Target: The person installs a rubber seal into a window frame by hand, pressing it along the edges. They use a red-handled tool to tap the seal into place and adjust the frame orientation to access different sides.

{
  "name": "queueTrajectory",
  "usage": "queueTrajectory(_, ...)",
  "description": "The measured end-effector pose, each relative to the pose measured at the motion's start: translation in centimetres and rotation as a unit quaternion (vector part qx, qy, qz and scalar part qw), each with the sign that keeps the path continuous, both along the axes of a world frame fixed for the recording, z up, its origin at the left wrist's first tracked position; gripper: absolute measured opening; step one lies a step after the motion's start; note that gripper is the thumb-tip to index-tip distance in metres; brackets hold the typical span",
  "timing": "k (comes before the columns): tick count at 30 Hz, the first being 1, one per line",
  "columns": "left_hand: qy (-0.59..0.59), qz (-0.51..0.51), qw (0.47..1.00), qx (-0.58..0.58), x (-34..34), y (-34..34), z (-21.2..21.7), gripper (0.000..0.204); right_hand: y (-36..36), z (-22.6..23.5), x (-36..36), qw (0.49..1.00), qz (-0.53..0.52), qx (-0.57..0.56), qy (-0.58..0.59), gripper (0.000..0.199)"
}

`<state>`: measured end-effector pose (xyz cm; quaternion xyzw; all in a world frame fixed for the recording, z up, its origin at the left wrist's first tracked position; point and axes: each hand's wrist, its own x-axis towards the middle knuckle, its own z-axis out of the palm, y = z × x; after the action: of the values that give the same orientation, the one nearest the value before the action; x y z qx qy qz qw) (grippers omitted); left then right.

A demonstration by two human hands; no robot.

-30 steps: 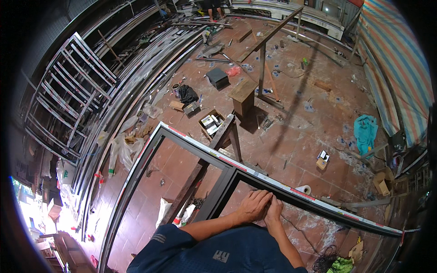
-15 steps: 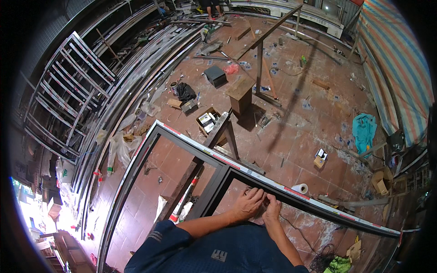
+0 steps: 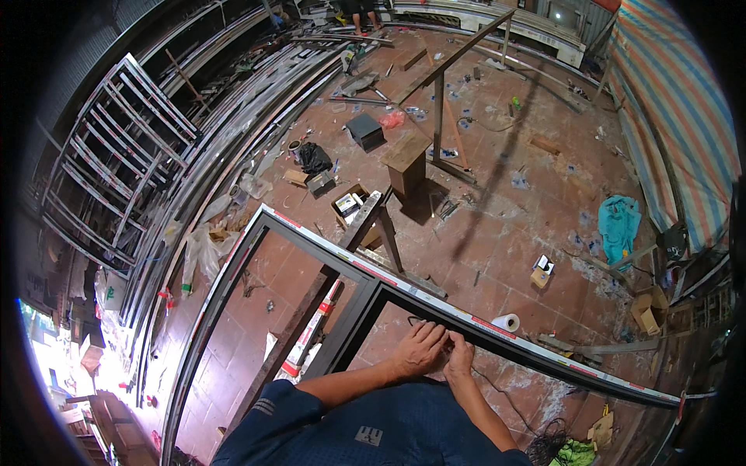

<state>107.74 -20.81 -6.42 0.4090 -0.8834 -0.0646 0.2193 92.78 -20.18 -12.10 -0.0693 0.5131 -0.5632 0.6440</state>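
Note:
Before me lies a large dark grey window or door frame with a crossbar and white-and-red protective tape along its outer edge. My left hand and my right hand are close together at the inner edge of its far rail. Both hands are closed, thumbs and fingertips pinched. A thin black strip pokes out in a small curl beyond my left fingers. From beneath my right hand a thin dark length trails down to a black coil on the floor. My fingers hide most of what they pinch.
A wooden trestle runs beneath the frame. Beyond it stand a wooden stool, an open carton and a dark grey box. A white roll lies past the far rail. Long metal profiles are piled at left.
The black curl beyond my left fingers shows more clearly. My hands stay together at the rail, and the whole view has shifted slightly.

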Motion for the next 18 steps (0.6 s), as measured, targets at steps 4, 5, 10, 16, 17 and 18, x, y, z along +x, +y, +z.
queueTrajectory(4,0.032,-0.013,0.999,0.019,-0.9,0.1,0.1,0.057,0.4,0.8,-1.1,0.998,0.027,-0.016,-0.057,0.014)
queueTrajectory(5,0.039,-0.021,0.999,0.020,-1.1,0.1,0.1,0.058,0.8,0.9,-1.6,0.998,0.019,-0.013,-0.060,0.014)
queueTrajectory(10,0.019,-0.040,0.999,0.001,-2.3,-0.1,0.4,0.054,1.1,0.6,-2.4,0.999,-0.007,-0.036,0.003,0.013)
queueTrajectory(16,0.021,-0.017,1.000,0.012,-2.7,0.2,0.1,0.052,0.8,1.2,-2.6,1.000,0.010,0.025,-0.003,0.012)
queueTrajectory(17,0.029,-0.010,0.999,0.020,-2.8,0.2,0.3,0.052,0.9,1.3,-2.7,1.000,0.009,0.015,-0.016,0.013)
queueTrajectory(18,0.037,-0.004,0.999,0.027,-3.0,0.2,0.5,0.053,1.1,1.4,-2.9,1.000,0.008,0.006,-0.029,0.013)
